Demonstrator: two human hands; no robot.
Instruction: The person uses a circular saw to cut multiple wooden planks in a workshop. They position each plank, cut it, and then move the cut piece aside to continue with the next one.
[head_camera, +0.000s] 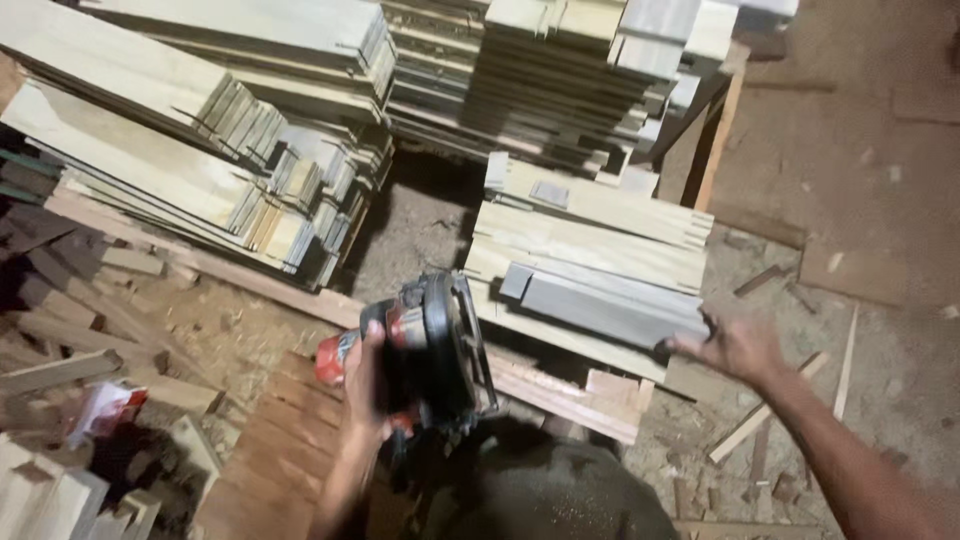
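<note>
Hands | left (365, 385) grips black-red circular saw (430, 345) | right (735, 345) open, touching grey plank (610, 305)

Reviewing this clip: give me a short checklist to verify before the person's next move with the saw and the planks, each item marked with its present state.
1. Left hand has a closed grip on the circular saw: ok.
2. Saw blade is stopped: cannot tell, the guard hides it.
3. Right hand has a firm hold on the grey plank: not ok, only the fingers touch its end.
4. Saw is apart from the right hand: ok.
5. Plank stack lies flat: ok.
6. Floor underfoot free of offcuts: not ok, scraps lie about.
</note>
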